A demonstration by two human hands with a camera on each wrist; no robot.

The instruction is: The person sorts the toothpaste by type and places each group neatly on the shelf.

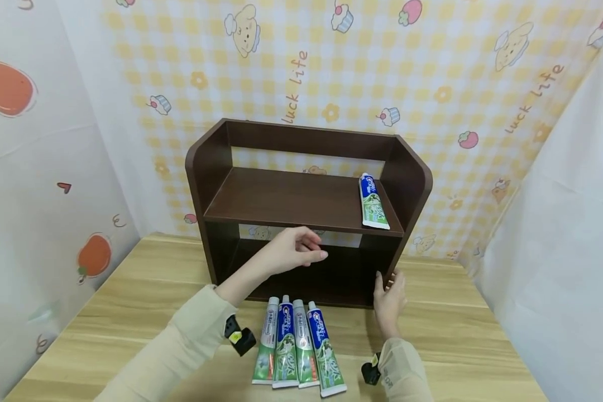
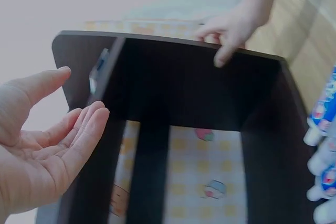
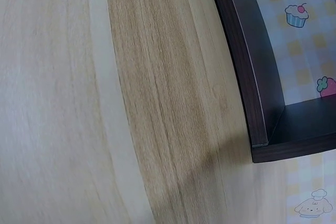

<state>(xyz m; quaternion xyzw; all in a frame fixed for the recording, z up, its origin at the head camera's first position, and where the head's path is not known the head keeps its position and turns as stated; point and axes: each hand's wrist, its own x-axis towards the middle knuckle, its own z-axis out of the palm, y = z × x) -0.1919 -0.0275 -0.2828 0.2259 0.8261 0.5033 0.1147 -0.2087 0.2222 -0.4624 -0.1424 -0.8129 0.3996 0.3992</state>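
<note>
My left hand [image 1: 298, 251] hovers in front of the dark brown two-tier shelf [image 1: 286, 195], its fingers loosely bent and nothing in them. The left wrist view shows the same hand [image 2: 47, 156] with the palm turned up, thumb apart from the fingers. My right hand [image 1: 389, 298] grips the lower front edge of the shelf's right side panel, thumb inside and fingers outside. A blue and green toothpaste tube [image 1: 373, 202] lies at the right end of the upper tier. Several toothpaste tubes [image 1: 285, 349] lie side by side on the table before the shelf, caps toward it.
The shelf stands on a light wood table [image 1: 457, 329] against a yellow checked backdrop [image 1: 281, 72]. White cloth hangs on both sides. In the right wrist view a shelf corner [image 3: 257, 114] and tabletop appear; the right hand is out of that view.
</note>
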